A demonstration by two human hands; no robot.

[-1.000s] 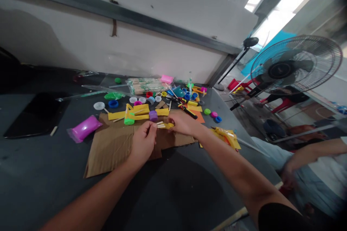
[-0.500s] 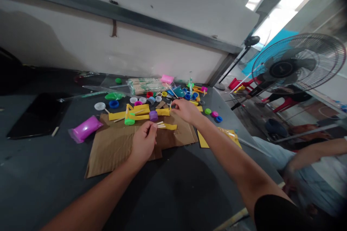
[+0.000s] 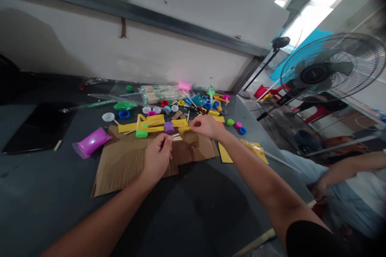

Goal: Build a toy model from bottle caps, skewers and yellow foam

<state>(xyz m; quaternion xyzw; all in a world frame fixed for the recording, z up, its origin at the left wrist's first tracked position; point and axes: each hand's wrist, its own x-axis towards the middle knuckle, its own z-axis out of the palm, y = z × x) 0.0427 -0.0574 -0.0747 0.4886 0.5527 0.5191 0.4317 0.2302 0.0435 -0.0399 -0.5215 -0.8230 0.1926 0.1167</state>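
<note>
My left hand [image 3: 157,153] is closed over the brown cardboard, its thumb and fingers pinching a few short wooden sticks [image 3: 176,137] that point right. My right hand [image 3: 208,127] is pinched at the end of a yellow strip [image 3: 184,129], which looks slightly blurred. Just beyond my left hand, a purple bottle cap [image 3: 169,127] and a green cap [image 3: 141,131] are joined to bent yellow strips. The cardboard [image 3: 120,166] lies flat under both hands.
Loose bottle caps and a bag of wooden sticks [image 3: 163,93] lie toward the wall. A pink packet [image 3: 92,143] and a black phone-like slab [image 3: 37,128] are at left. Yellow sheets [image 3: 226,153] lie under my right forearm. A fan [image 3: 316,73] and a seated person are at right.
My right hand has come slightly nearer and lower, and the free end of the yellow strip has risen to its fingertips. My left hand keeps the sticks, nearly still.
</note>
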